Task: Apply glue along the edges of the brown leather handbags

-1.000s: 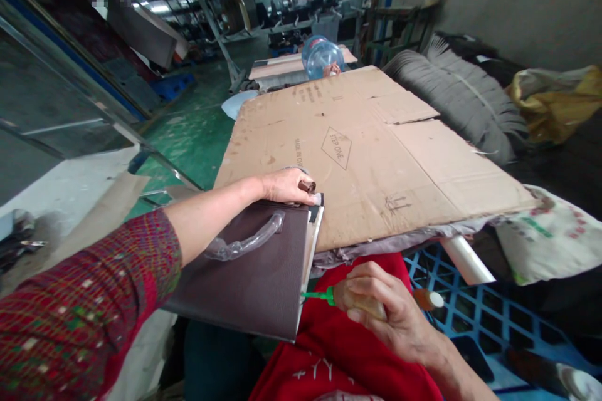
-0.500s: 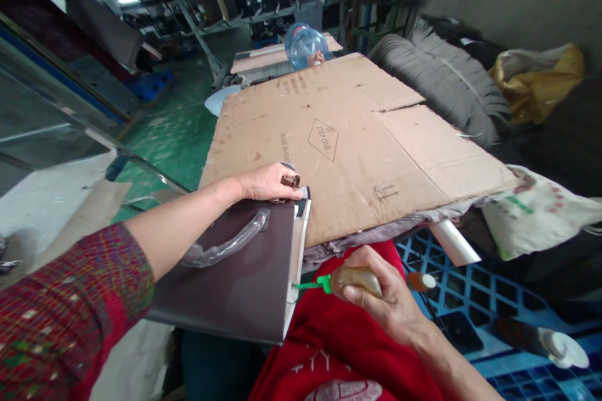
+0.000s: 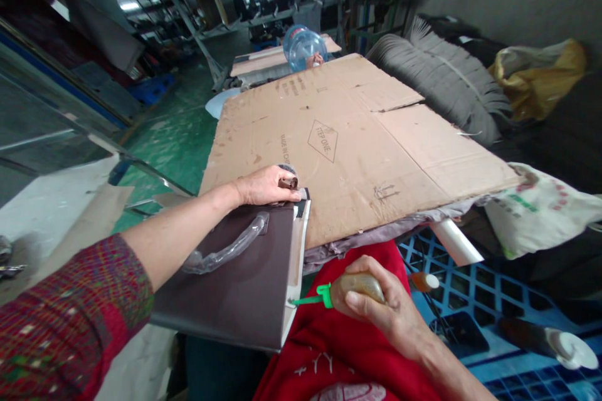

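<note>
A dark brown leather-look bag [image 3: 235, 288] lies at the near left of the cardboard, with a plastic-wrapped handle [image 3: 232, 249] on its face. My left hand [image 3: 263, 187] is closed on the bag's far edge, and a brown rolled piece [image 3: 288, 183] shows between thumb and fingers. Along the bag's right side runs a pale, open edge [image 3: 295, 263]. Wrapped in my right hand [image 3: 379, 294] is a squeeze bottle [image 3: 355, 291] of brownish liquid. Its thin green nozzle [image 3: 308, 301] points left, the tip at the lower part of that pale edge.
A large cardboard sheet [image 3: 357, 150] covers the table. Beyond it lies a clear blue water jug [image 3: 303, 49]. Grey bundled material [image 3: 437, 81] and a white printed bag [image 3: 545, 210] are at the right. Bottles, one with a white cap [image 3: 567, 348], rest on a blue plastic grid [image 3: 489, 282].
My right hand and the squeeze bottle have moved slightly down, so the nozzle tip sits lower along the bag's pale edge. My left hand keeps its hold in nearly the same place.
</note>
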